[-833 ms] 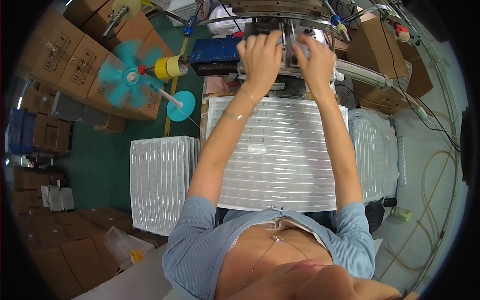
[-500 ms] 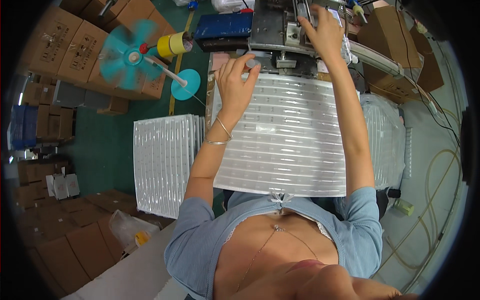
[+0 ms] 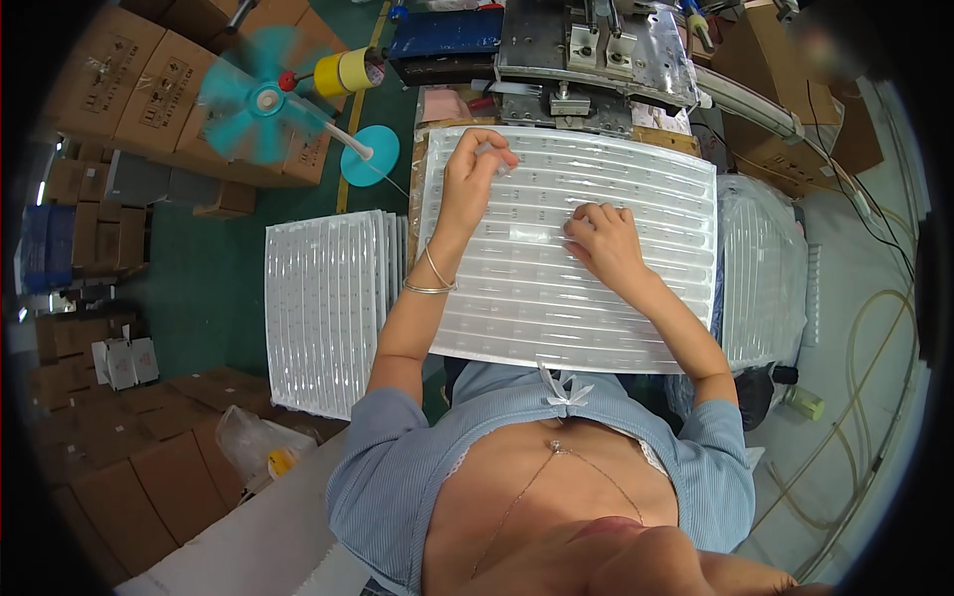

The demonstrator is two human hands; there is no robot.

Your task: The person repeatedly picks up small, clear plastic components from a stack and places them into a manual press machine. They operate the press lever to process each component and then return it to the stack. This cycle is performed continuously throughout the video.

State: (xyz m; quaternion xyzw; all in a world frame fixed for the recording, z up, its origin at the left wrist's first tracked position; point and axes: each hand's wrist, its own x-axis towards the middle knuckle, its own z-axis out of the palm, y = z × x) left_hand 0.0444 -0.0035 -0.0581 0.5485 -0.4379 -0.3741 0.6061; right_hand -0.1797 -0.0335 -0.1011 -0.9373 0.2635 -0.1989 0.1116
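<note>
A large white ribbed panel (image 3: 576, 308) with shiny parallel strips lies in front of me, slightly bowed. Over its far left part, my left hand (image 3: 469, 184) is closed, with thumb and fingers pinching a small translucent piece (image 3: 487, 149). My right hand (image 3: 608, 248) is low over the middle of the panel, its fingers curled and thumb drawn in. What lies between those fingertips, if anything, is hidden. Beyond the panel stands a metal press-like machine (image 3: 596, 74) with a small clamp fixture (image 3: 570, 99) at its front.
A turquoise fan (image 3: 266, 97) spins at the far left, beside stacked cardboard boxes (image 3: 129, 74). More ribbed panels (image 3: 323, 318) are stacked at left; a plastic-wrapped pile (image 3: 760, 278) stands at right. A blue box (image 3: 442, 40) sits beside the machine. Hoses (image 3: 855, 397) lie on the right floor.
My right hand has left the machine and come back toward me over the panel's middle. My left hand has shifted slightly nearer and left, still with the small piece.
</note>
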